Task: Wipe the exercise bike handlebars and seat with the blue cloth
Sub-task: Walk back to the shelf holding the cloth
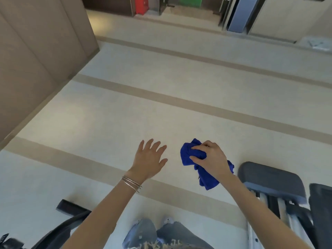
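My right hand (211, 159) grips a bunched blue cloth (192, 153), held in the air above the floor at centre right. My left hand (149, 159) hovers beside it, fingers spread and holding nothing, with thin bangles on the wrist. A dark grey padded seat (273, 178) on a white and black frame stands at the lower right, just right of the cloth. A black part of exercise equipment (71, 209) shows at the lower left. No handlebars can be made out.
Pale floor with beige stripes (161, 97) stretches ahead. A tan wall panel (39, 51) rises on the left. Red and green objects (142, 4) and a blue-grey panel (240, 15) stand at the far end. My jeans and shoes (154, 232) show at the bottom.
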The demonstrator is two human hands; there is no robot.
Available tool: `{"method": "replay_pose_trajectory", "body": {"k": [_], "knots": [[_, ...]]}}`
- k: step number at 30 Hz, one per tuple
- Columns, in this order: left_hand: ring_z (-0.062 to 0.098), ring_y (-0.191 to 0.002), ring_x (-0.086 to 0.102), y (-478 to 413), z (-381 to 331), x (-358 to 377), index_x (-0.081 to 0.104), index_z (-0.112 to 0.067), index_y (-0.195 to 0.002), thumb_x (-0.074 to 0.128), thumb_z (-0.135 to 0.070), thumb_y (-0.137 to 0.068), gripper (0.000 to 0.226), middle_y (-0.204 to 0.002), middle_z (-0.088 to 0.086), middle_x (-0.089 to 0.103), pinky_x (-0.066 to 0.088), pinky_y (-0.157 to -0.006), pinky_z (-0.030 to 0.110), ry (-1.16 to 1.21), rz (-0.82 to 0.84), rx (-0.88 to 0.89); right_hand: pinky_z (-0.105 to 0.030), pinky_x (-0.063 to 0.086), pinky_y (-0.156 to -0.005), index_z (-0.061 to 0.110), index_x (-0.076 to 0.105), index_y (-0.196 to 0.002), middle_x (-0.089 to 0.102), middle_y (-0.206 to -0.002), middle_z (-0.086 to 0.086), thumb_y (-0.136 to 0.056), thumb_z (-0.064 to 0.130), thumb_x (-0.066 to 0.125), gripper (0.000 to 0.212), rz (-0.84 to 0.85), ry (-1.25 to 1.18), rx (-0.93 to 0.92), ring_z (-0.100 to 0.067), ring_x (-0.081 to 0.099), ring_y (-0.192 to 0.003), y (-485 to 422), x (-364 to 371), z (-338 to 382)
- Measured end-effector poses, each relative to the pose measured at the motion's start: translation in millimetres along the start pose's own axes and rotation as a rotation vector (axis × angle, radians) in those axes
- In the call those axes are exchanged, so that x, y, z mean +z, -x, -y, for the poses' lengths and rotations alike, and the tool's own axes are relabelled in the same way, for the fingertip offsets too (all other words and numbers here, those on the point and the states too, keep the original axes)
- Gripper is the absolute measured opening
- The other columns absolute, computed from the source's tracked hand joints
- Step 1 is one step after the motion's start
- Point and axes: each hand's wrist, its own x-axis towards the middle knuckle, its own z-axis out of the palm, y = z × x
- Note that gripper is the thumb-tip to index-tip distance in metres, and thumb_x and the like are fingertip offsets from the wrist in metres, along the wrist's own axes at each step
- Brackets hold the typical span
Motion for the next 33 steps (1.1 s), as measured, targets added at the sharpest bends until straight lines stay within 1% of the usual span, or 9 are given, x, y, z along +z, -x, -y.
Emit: {"method": "replay_pose_trajectory", "body": {"k": [2,4,7,9,11,15,19,25,33], "knots": [[0.032,-0.111,0.060,-16,-6,-8,0.065,-0.021,-0.115,0.028,-0.050,-0.083,0.057,-0.116,0.005,0.067,0.046,-0.092,0.052,-0.032,0.037,0.026,-0.030,0.046,-0.074,0.030,0.067,-0.107,0.058,-0.106,0.003,-0.081,0.033,0.065,0.027,-0.014,-0.007,0.044,-0.016,0.051,-0.099,-4,-5,-12],[0.032,-0.105,0.063,-34,-8,-8,0.067,-0.020,-0.110,0.033,-0.049,-0.081,0.053,-0.111,0.006,0.070,0.049,-0.087,0.052,-0.044,0.027,0.069,-0.030,0.046,-0.074,0.030,0.066,-0.108,0.057,-0.106,0.004,-0.081,0.034,0.064,0.027,-0.023,-0.022,0.086,-0.015,0.050,-0.099,-8,-8,-22],[0.033,-0.112,0.059,-63,-11,-4,0.063,-0.020,-0.117,0.055,-0.046,-0.082,0.044,-0.118,0.007,0.066,0.044,-0.093,0.053,-0.037,0.004,0.147,-0.031,0.046,-0.075,0.032,0.066,-0.107,0.056,-0.104,0.007,-0.080,0.035,0.064,0.027,-0.040,-0.054,0.152,-0.013,0.049,-0.098,-18,-8,-36],[0.034,-0.120,0.053,-84,-11,-4,0.059,-0.019,-0.123,0.061,-0.043,-0.083,0.047,-0.126,0.008,0.061,0.038,-0.100,0.054,-0.011,0.006,0.191,-0.029,0.045,-0.074,0.034,0.065,-0.107,0.055,-0.103,0.009,-0.080,0.035,0.064,0.027,-0.057,-0.065,0.190,-0.010,0.047,-0.096,-28,-8,-42],[0.035,-0.126,0.047,-106,-10,-5,0.054,-0.019,-0.128,0.057,-0.043,-0.086,0.048,-0.133,0.009,0.056,0.032,-0.105,0.054,0.015,-0.011,0.231,-0.028,0.044,-0.073,0.034,0.065,-0.108,0.053,-0.102,0.010,-0.080,0.036,0.064,0.028,-0.077,-0.071,0.224,-0.009,0.046,-0.095,-42,-10,-46],[0.032,-0.129,0.043,-160,1,-16,0.051,-0.022,-0.131,0.043,-0.047,-0.091,0.048,-0.136,0.006,0.053,0.029,-0.107,0.051,0.000,-0.028,0.308,-0.031,0.047,-0.074,0.034,0.066,-0.106,0.055,-0.102,0.008,-0.080,0.034,0.065,0.027,-0.128,-0.073,0.279,-0.011,0.049,-0.096,-79,-19,-48],[0.028,-0.141,0.021,-214,15,-30,0.031,-0.024,-0.143,0.038,-0.045,-0.095,0.053,-0.151,0.004,0.031,0.010,-0.114,0.046,0.024,-0.007,0.390,-0.029,0.044,-0.074,0.034,0.065,-0.108,0.055,-0.104,0.008,-0.081,0.036,0.064,0.027,-0.167,-0.047,0.320,-0.011,0.047,-0.097,-124,-33,-44],[0.028,-0.141,0.019,-285,33,-46,0.029,-0.023,-0.144,0.036,-0.045,-0.095,0.054,-0.152,0.004,0.029,0.009,-0.114,0.046,-0.016,0.004,0.466,-0.031,0.045,-0.075,0.033,0.065,-0.107,0.055,-0.103,0.007,-0.081,0.036,0.064,0.027,-0.221,-0.051,0.374,-0.013,0.048,-0.098,-172,-40,-38],[0.026,-0.141,0.017,-347,15,-46,0.026,-0.025,-0.144,0.034,-0.046,-0.095,0.054,-0.153,0.002,0.027,0.009,-0.114,0.045,-0.026,0.071,0.552,-0.034,0.048,-0.076,0.033,0.065,-0.108,0.056,-0.104,0.005,-0.081,0.036,0.064,0.028,-0.221,-0.060,0.469,-0.015,0.048,-0.100,-207,-47,-62]]}}
